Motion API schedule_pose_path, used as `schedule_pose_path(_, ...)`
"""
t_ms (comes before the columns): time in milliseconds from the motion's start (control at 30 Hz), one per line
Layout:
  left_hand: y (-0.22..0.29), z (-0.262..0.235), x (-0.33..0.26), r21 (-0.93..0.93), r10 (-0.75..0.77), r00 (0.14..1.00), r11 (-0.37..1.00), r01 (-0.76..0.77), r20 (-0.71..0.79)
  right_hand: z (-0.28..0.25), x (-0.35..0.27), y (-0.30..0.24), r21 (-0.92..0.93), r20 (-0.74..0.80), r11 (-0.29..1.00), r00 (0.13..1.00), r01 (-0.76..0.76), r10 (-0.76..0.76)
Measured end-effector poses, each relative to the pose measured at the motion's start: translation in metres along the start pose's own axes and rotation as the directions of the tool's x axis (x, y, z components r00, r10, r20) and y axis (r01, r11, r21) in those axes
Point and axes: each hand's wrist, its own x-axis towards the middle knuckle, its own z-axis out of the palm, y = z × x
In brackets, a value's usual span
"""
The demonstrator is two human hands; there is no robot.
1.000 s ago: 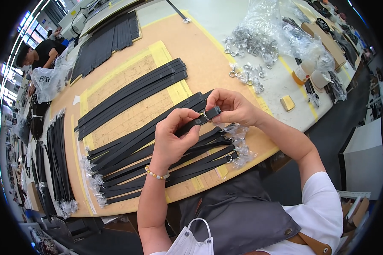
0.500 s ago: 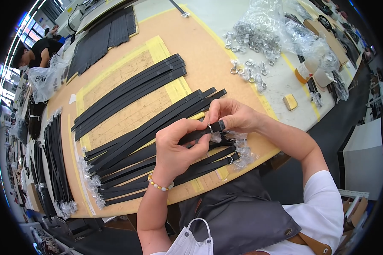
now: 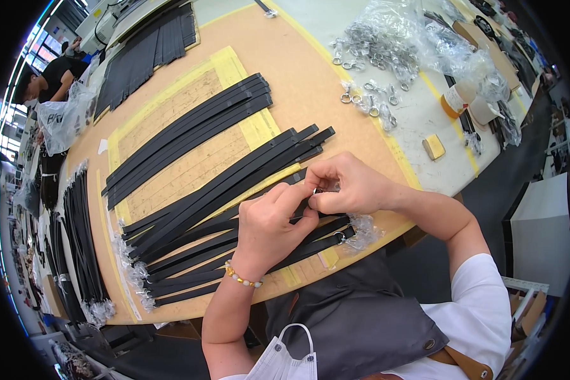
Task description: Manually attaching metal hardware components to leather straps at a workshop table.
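Observation:
Both hands meet over the near part of the table. My left hand (image 3: 269,221), wearing a beaded bracelet, pinches a black strap (image 3: 295,220) near its end. Closed right beside it, my right hand (image 3: 351,185) grips a small silver metal fitting (image 3: 316,190) at that strap end. The fingers hide most of the fitting and the strap tip. Beneath the hands lie several black straps (image 3: 190,256), some with plastic-wrapped metal hardware (image 3: 363,233) at their ends. Just beyond is a bunch of plain black straps (image 3: 259,158), overlapping at a slant.
Farther off lie more straps (image 3: 190,139) on yellow tape. Plastic-wrapped hooks (image 3: 383,54) are heaped at the far right, near a yellow block (image 3: 434,147) and a cup-shaped container (image 3: 456,101). Finished-looking straps (image 3: 85,247) hang at the left edge. A co-worker (image 3: 54,82) bends at the far left.
My right hand has shifted its fingers over the strap end and fitting, covering what showed before. My left hand has turned slightly and stays close beside it.

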Motion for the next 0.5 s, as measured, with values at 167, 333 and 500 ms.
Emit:
schedule_pose_path(167, 0.005, -0.005, 0.007, -0.172, -0.231, 0.968, 0.954, 0.246, 0.100, -0.006, 0.003, 0.014, 0.126, -0.015, 0.992, 1.000, -0.005, 0.007)
schedule_pose_path(333, -0.001, -0.008, 0.007, -0.251, -0.202, 0.970, 0.940, 0.230, 0.135, -0.008, 0.002, 0.002, 0.212, 0.085, 0.974, 0.994, -0.080, 0.063)
schedule_pose_path(500, -0.003, -0.008, 0.006, -0.293, -0.234, 0.959, 0.916, 0.272, 0.160, -0.010, 0.001, 0.004, 0.234, 0.123, 0.969, 0.991, -0.074, 0.045)
